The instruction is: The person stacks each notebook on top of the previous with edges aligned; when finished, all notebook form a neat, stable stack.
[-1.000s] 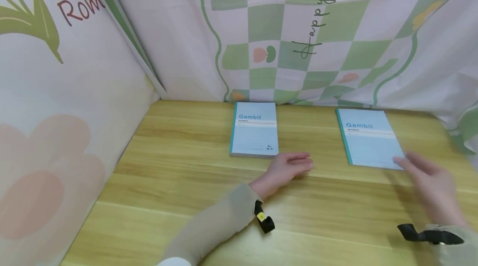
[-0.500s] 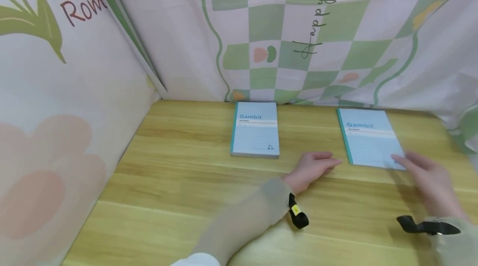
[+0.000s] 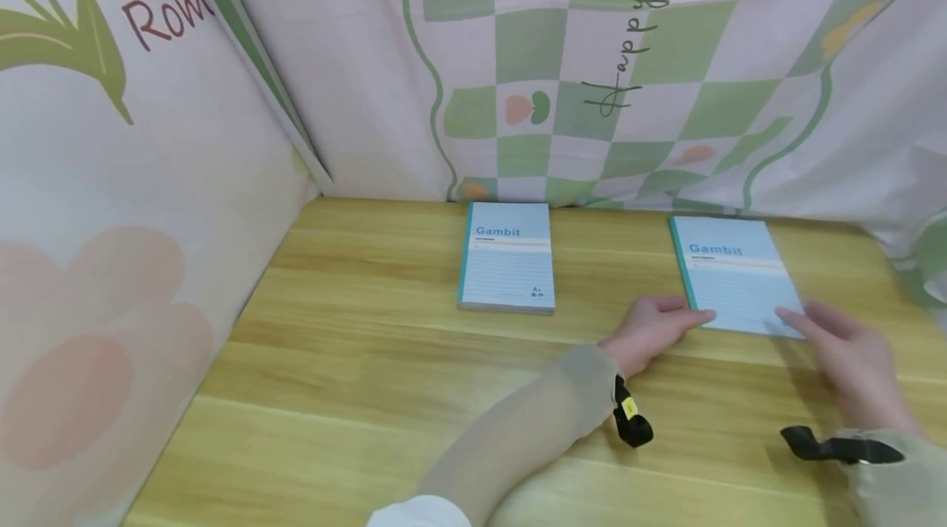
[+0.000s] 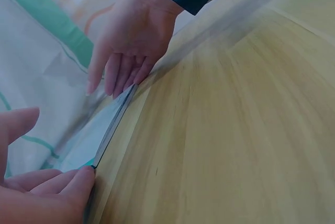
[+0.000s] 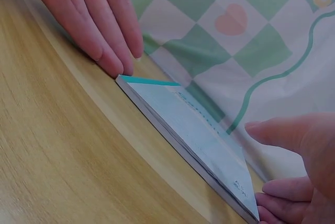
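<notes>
A light-blue "Gambit" notebook with a teal spine lies flat at the right of the table, between both hands. My left hand is at its spine side, with fingertips against the lower corner and the thumb raised in the left wrist view. Along the opposite edge is my right hand; its fingers are extended at the notebook's side, and the thumb is lifted off the cover in the right wrist view. A matching notebook lies apart, farther left.
The wooden table runs back to a hanging cloth with green checks. A printed cloth borders the left side. Black straps circle both wrists.
My left hand has moved right, away from the left notebook, to the spine edge of the right one. The right hand has stayed nearly still beside that notebook.
</notes>
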### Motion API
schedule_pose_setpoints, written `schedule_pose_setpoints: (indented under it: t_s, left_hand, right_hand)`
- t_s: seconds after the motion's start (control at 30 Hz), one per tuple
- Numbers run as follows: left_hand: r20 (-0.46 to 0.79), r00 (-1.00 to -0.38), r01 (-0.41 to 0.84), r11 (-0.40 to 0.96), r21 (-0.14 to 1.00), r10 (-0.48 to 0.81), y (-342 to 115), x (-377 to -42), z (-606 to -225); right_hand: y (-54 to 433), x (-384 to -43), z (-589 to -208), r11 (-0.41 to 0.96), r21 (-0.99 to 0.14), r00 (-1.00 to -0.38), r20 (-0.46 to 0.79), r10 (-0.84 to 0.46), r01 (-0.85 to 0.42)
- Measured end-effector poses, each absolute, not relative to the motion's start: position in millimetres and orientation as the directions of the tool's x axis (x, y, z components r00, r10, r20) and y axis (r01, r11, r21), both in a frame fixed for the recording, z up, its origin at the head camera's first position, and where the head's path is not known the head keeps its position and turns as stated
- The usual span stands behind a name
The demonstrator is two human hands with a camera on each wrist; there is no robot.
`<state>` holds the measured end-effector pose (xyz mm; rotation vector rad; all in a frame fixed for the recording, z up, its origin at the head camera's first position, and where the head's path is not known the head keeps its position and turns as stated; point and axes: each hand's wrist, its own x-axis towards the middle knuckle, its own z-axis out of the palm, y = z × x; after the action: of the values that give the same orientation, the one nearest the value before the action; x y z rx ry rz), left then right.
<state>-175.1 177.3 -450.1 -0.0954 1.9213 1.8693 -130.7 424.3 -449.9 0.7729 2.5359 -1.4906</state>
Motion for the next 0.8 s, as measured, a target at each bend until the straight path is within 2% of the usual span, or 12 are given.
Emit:
schedule_pose_setpoints:
  t_s: [0.5, 0.8]
  left_hand:
    - [-0.337, -0.89, -0.326, 0.087, 0.941, 0.308, 167, -173, -446]
    - [-0.375, -0.89, -0.364, 0.093, 0.927, 0.259, 156, -169, -442]
  right_hand:
    - [414, -131, -449, 0.378, -0.807, -0.873, -0.317, 0.37, 0.454]
    - [413, -123, -446, 0.421, -0.788, -0.884, -0.324, 0.336, 0.449]
